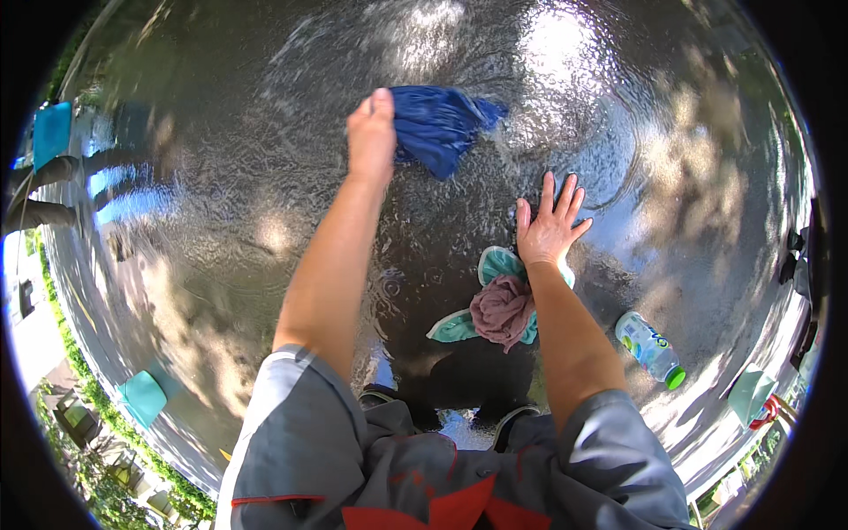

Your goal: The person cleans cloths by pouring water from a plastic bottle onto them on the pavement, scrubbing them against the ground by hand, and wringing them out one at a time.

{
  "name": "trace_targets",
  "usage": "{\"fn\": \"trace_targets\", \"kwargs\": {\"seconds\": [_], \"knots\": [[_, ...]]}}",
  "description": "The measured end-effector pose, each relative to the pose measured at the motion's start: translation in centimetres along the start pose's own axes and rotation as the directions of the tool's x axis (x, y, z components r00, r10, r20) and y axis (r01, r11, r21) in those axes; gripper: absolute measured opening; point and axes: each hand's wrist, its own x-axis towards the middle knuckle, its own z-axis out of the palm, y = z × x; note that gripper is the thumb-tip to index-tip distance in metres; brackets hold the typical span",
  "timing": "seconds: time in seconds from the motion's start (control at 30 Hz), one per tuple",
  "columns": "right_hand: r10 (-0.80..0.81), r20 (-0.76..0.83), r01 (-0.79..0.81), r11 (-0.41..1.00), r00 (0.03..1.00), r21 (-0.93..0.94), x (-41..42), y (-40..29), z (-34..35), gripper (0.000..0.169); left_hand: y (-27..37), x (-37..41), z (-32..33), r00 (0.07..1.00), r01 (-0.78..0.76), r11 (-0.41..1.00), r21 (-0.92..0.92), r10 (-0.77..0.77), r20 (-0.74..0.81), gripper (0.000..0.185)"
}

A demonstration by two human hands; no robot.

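My left hand (375, 139) grips one end of a wet blue cloth (437, 126), which fans out to the right over a wet, dark, shiny surface (318, 218). My right hand (552, 225) has its fingers spread and holds nothing; whether its palm presses on the surface cannot be told. Just below that hand, partly under my right forearm, a bunched mauve cloth (502, 310) lies on a teal cloth with pale edging (454, 326).
A clear plastic bottle (646, 344) with a green cap lies right of my right forearm. Teal objects stand at the lower left (142, 399), upper left (52, 136) and lower right (752, 395). Two dark, leg-like shapes (43, 192) show at the far left.
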Motion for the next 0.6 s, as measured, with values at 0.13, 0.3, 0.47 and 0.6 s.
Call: {"fn": "trace_targets", "kwargs": {"seconds": [0.13, 0.3, 0.47, 0.6], "knots": [[-0.016, -0.030, 0.016, 1.000, 0.999, 0.000, 0.1, -0.2, 0.1, 0.063, -0.1, 2.9, -6.8, 0.889, -0.237, 0.767, 0.596, 0.419, -0.185, 0.060], [0.004, -0.014, -0.004, 0.999, 1.000, -0.032, 0.6, -0.2, 0.0, 0.065, -6.4, -2.4, 1.4, 0.974, -0.206, -0.005, 0.979, 0.097, 0.205, 0.070], [-0.008, -0.004, 0.008, 1.000, 1.000, -0.008, 0.1, -0.3, 0.1, 0.065, -3.2, 3.8, -3.5, 0.913, -0.383, -0.135, 0.914, 0.093, 0.397, 0.056], [-0.005, 0.043, 0.006, 1.000, 0.999, -0.008, -0.2, -0.2, 0.1, 0.064, -4.3, 3.6, -0.6, 0.987, -0.119, 0.038, 0.992, 0.112, 0.114, 0.062]]}}
